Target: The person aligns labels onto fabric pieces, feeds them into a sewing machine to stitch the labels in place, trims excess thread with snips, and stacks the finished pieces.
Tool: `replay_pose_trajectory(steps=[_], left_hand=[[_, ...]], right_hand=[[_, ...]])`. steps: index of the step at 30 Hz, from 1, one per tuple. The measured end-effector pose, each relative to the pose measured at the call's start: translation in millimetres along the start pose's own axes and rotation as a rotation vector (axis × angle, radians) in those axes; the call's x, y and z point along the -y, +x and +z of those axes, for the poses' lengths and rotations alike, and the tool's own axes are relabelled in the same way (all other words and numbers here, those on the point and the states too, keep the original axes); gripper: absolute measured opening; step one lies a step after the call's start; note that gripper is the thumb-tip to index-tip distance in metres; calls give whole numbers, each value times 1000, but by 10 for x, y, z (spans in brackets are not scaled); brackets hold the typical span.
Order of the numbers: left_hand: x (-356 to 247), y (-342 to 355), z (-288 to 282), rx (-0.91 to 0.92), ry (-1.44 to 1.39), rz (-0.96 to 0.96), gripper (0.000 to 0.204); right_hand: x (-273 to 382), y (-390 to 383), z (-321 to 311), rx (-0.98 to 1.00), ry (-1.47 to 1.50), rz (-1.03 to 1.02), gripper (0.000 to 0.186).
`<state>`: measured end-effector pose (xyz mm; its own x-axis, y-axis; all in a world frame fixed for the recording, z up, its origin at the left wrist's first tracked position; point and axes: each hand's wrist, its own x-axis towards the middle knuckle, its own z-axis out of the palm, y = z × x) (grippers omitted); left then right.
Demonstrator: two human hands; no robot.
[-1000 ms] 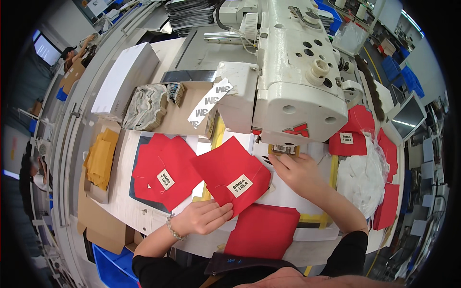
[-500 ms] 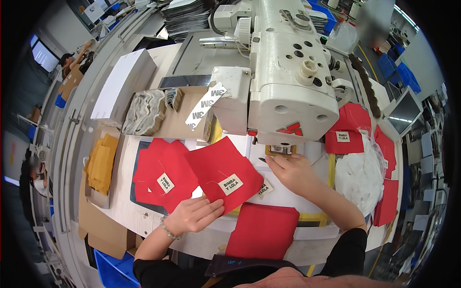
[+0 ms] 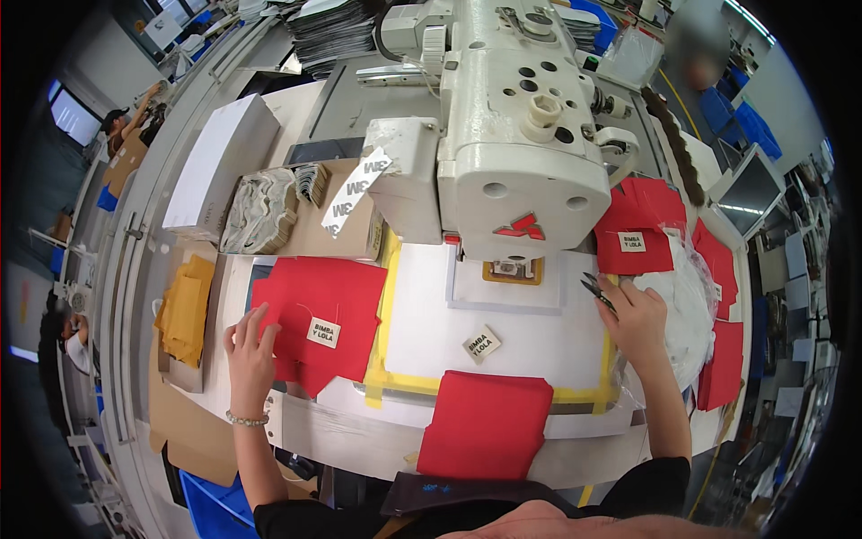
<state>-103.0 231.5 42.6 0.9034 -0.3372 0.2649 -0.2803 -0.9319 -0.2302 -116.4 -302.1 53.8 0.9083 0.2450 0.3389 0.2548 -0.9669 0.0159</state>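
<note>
My left hand (image 3: 250,355) is at the left edge of a pile of red fabric pieces (image 3: 346,286), its fingers apart and slightly curled. The top piece carries a pale label (image 3: 323,331) with loose threads. To the right, my right hand (image 3: 636,316) is closed around small dark thread snips (image 3: 598,292), their two points showing. Between my hands a loose pale label (image 3: 481,342) lies on a white sheet (image 3: 417,310) bordered with yellow tape. A folded stack of red fabric (image 3: 488,427) lies nearest me. Beyond the label stands a white sewing machine (image 3: 525,193) with a brass-coloured clamp (image 3: 513,270).
An open box (image 3: 346,220) of bundled labels stands at the back left, beside a white box (image 3: 222,166). Yellow pieces (image 3: 187,310) fill a carton on the left. More labelled red fabric (image 3: 633,247) and a clear bag of white pieces (image 3: 678,310) are at the right.
The labelled red piece my left hand held now lies on the left pile, and that hand has moved left, letting go. My right hand has moved right with the snips, away from the clamp.
</note>
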Motion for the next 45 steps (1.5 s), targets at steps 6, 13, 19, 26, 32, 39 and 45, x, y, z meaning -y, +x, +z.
replay_pose_trajectory(steps=[6,13,19,26,32,39,45], left_hand=[[-279,141,-91,-64,-26,-32,25],[-1144,474,-242,-173,-217,299,22],[-1815,706,-422,-182,-429,558,24],[-2448,919,-600,-90,-806,648,27],[-2686,1044,-556,344,-1254,567,46],[-2698,1187,-489,672,-1646,339,37],[-2464,1227,-478,553,-1582,282,9]], right_hand=[[-74,-232,-167,12,120,151,31],[285,-536,-323,236,412,126,22],[375,-809,-132,155,334,74,15],[388,-880,-106,21,268,-62,11],[416,-812,-279,-261,21,-287,21],[533,-594,-268,-350,153,-224,22],[475,-276,-152,-70,949,170,19]])
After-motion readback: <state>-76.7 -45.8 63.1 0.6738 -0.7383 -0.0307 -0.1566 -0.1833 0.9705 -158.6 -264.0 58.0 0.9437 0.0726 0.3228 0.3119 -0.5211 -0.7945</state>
